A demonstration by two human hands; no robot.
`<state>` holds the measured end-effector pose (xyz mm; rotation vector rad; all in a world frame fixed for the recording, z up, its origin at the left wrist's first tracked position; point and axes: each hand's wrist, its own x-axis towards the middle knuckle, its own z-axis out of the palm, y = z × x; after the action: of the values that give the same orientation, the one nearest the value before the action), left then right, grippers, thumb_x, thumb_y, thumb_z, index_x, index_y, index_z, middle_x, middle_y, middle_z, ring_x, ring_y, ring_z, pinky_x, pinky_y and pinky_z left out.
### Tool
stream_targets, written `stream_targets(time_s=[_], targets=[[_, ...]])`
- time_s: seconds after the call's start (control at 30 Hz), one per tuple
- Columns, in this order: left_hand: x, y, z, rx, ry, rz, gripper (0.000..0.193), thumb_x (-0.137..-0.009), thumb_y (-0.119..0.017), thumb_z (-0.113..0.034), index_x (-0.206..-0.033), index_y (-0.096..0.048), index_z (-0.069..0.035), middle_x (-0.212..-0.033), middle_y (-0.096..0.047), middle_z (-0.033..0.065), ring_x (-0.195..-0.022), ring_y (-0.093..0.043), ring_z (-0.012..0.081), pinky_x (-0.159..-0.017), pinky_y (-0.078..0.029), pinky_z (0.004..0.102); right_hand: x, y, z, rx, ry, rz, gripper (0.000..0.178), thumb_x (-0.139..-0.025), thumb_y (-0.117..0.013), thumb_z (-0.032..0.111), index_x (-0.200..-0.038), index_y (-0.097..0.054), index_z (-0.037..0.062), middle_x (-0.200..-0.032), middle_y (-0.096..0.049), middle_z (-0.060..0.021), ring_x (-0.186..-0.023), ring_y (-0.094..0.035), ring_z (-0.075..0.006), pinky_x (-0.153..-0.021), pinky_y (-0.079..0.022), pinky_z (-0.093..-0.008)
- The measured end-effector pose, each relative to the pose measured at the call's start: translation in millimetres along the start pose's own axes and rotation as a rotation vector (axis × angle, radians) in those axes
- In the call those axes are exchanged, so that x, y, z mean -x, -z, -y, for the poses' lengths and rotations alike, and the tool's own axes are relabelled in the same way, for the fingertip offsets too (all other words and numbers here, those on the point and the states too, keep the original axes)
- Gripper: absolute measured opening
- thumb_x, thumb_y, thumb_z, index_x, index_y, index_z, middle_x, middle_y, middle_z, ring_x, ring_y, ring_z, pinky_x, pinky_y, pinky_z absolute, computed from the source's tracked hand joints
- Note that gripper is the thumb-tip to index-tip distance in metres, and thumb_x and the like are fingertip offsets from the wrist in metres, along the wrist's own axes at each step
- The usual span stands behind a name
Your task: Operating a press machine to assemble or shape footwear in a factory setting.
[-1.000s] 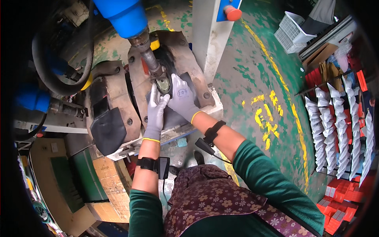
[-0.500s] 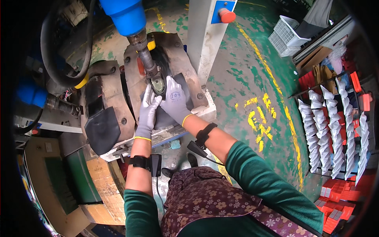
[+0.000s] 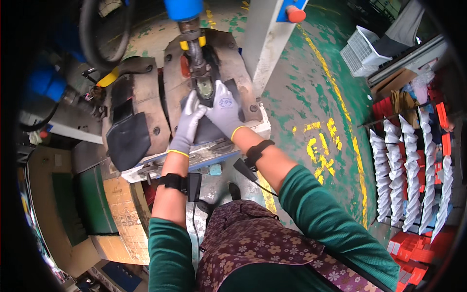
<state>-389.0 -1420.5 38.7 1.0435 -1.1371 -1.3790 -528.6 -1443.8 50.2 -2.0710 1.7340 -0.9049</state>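
Observation:
My left hand and my right hand, both in pale grey knit gloves, close in from either side on a dark shoe-shaped piece. A greenish patch shows in its top. My fingers are bent against its edges and partly hide it. Right above it stands a threaded metal spindle, hanging from a blue cylinder. Whether the spindle's end touches the piece cannot be made out. Under my hands a black rubber sheet lies on a worn brown pad of the machine.
To the left, a second pad carries another black sheet beneath a second blue cylinder. A white post with a red button rises at the right. Farther right are a rack of white twisted wrappings and white crates.
The view has shifted, so the machine sits slightly higher and more to the right. Both hands stay at the dark piece with nearly the same grip.

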Motion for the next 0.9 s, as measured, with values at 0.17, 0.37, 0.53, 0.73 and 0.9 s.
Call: stream_targets(time_s=[0.17, 0.37, 0.53, 0.73, 0.9], targets=[[93.8, 8.6, -7.1, -0.020, -0.037, -0.150, 0.056, -0.092, -0.049, 0.004, -0.146, -0.039, -0.002, -0.149, -0.042, 0.0136, -0.138, -0.042, 0.0224, -0.109, -0.035, 0.0299, 42.3, 26.2, -27.2, -0.072, 0.256, -0.091, 0.086, -0.079, -0.075, 0.035, -0.144, -0.034, -0.0052, -0.137, -0.047, -0.0272, -0.127, -0.047, -0.0403, -0.109, -0.037, -0.0432], [334.1, 114.9, 57.5, -0.097, 0.224, -0.324, 0.038, -0.092, -0.052, 0.001, -0.130, -0.055, 0.003, -0.121, -0.064, 0.0092, -0.113, -0.058, 0.0158, -0.101, -0.042, 0.0269, 235.3, 87.4, -58.3, -0.025, 0.250, 0.421, 0.026, -0.091, -0.061, 0.025, -0.109, -0.064, 0.0070, -0.103, -0.065, -0.0128, -0.098, -0.063, -0.0337, -0.085, -0.050, -0.0413], [555.6, 153.3, 139.6, -0.005, 0.686, -0.671, 0.028, -0.091, -0.059, -0.010, -0.117, -0.066, -0.005, -0.091, -0.071, 0.0044, -0.077, -0.061, 0.0098, -0.071, -0.047, 0.0222, 380.8, 111.7, -118.7, 0.303, -0.242, 1.347, 0.029, -0.087, -0.056, 0.032, -0.094, -0.070, 0.0075, -0.083, -0.071, -0.0125, -0.085, -0.068, -0.0330, -0.075, -0.052, -0.0443], [723.3, 146.6, 184.2, 0.053, 0.925, -0.525, 0.022, -0.094, -0.055, -0.010, -0.110, -0.066, 0.000, -0.086, -0.069, 0.0095, -0.069, -0.061, 0.0119, -0.060, -0.048, 0.0248, 461.8, 121.2, -163.8, 0.460, -0.424, 1.409, 0.032, -0.083, -0.056, 0.029, -0.102, -0.072, 0.0096, -0.095, -0.072, -0.0147, -0.091, -0.068, -0.0351, -0.081, -0.052, -0.0456], [747.7, 145.4, 209.7, 0.287, 0.905, -0.745, 0.019, -0.093, -0.058, -0.011, -0.107, -0.067, -0.001, -0.087, -0.068, 0.0109, -0.069, -0.063, 0.0165, -0.056, -0.049, 0.0273, 467.2, 116.4, -131.6, 0.446, -0.498, 1.269, 0.031, -0.084, -0.055, 0.028, -0.104, -0.071, 0.0087, -0.095, -0.072, -0.0160, -0.091, -0.067, -0.0365, -0.081, -0.052, -0.0461]])
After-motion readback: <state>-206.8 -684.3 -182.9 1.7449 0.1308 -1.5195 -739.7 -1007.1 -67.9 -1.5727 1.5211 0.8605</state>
